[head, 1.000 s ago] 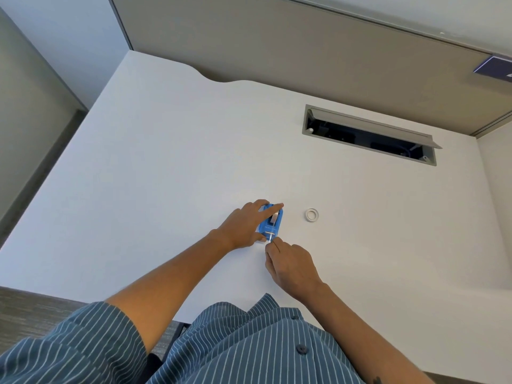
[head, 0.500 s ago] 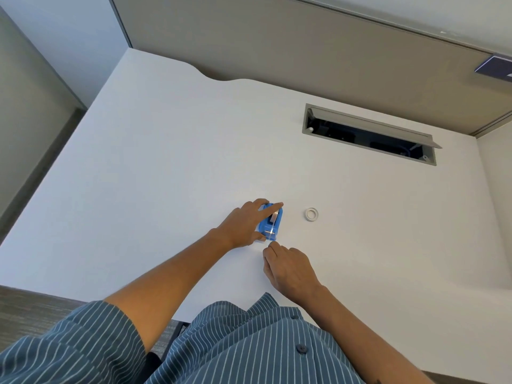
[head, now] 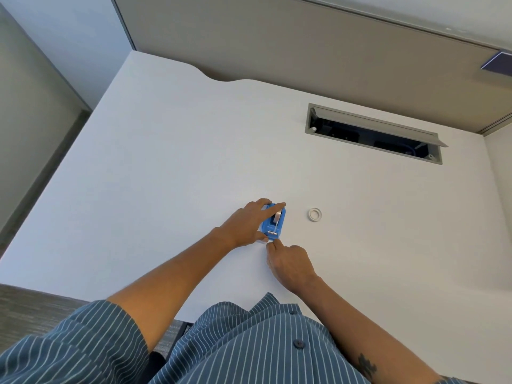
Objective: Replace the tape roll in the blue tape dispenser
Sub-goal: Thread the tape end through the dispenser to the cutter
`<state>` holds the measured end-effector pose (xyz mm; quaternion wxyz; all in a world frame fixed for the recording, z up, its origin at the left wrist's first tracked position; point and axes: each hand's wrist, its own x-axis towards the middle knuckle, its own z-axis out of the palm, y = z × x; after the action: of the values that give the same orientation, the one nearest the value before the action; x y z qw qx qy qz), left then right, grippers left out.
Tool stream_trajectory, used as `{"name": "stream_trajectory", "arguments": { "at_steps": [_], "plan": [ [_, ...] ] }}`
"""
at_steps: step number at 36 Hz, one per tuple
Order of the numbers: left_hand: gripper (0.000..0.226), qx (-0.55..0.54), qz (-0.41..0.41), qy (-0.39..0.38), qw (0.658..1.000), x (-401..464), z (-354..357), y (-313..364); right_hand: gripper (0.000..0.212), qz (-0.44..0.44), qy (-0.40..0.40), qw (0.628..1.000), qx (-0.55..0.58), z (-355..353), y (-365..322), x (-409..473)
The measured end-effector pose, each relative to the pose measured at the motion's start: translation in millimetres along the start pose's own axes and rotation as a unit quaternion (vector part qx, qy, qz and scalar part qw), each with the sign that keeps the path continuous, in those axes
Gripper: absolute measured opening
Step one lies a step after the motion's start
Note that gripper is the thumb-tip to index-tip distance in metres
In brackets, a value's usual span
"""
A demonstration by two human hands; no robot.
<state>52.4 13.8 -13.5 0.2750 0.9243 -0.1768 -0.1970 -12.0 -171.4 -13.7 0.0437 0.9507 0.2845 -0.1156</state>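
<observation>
The blue tape dispenser (head: 273, 225) lies on the white desk (head: 166, 162), its cutter end toward me. My left hand (head: 246, 224) grips it from the left, index finger laid across its far end. My right hand (head: 288, 263) is curled just below the cutter end, thumb and forefinger pinched together at the dispenser's near edge; whether tape is between them is too small to tell. A small white ring, a tape core or roll (head: 315, 214), lies flat on the desk to the right of the dispenser, apart from both hands.
An open cable hatch (head: 374, 134) with a raised grey lid is set into the desk at the back right. A beige partition (head: 304, 51) runs along the desk's far edge. My striped shirt fills the bottom of the view.
My right hand drew back a little toward me half a second ago, then returned close to the cutter end. The left hand and dispenser have stayed put.
</observation>
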Motion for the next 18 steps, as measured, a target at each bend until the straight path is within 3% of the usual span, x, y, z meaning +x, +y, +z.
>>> {"name": "stream_trajectory", "arguments": {
  "at_steps": [18],
  "plan": [
    [0.096,-0.016,-0.005,0.003,1.000,3.8,5.2,-3.2,0.053,0.055,-0.021,0.998,0.008,3.6,-5.3,5.2]
  ]
}}
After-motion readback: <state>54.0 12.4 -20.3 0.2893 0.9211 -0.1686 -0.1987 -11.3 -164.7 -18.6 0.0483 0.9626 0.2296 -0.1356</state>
